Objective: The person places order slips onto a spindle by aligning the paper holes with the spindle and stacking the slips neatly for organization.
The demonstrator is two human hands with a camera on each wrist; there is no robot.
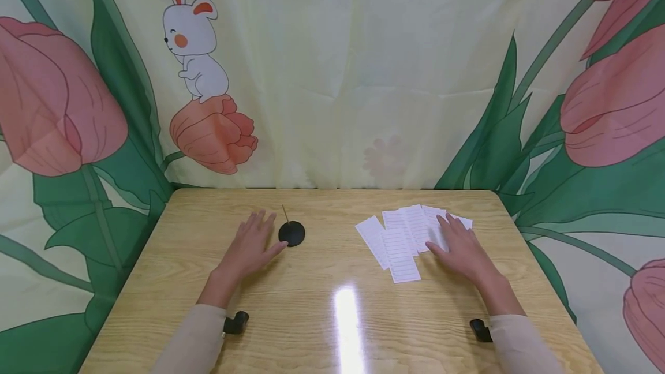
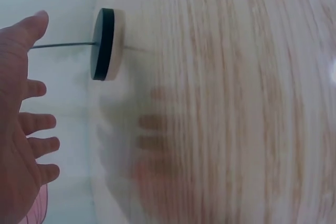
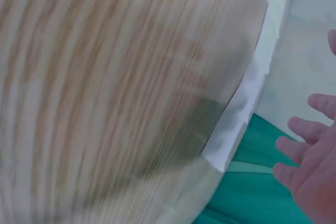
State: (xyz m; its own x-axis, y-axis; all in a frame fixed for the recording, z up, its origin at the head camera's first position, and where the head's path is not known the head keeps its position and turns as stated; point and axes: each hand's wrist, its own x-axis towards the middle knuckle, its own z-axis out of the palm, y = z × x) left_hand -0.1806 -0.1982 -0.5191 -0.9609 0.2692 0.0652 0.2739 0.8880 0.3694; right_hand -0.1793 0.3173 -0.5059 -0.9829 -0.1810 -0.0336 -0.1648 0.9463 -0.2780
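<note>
On the left half of the table, a round black base with a thin upright rod, a paper spike by its look, stands beside my left hand. That hand is spread with straight fingers and holds nothing; its thumb tip overlaps the base's edge in the head view. In the left wrist view the black disc shows from the side, its rod rising past the thumb. My right hand is spread over the right part of several white lined paper slips, fanned out and overlapping. Its fingers are apart in the right wrist view, above the paper.
The light wood table ends at a curtain printed with tulips and a rabbit, which hangs along the back and sides. Black wrist camera mounts stick out inward from both sleeves. A bright light reflection lies on the front middle.
</note>
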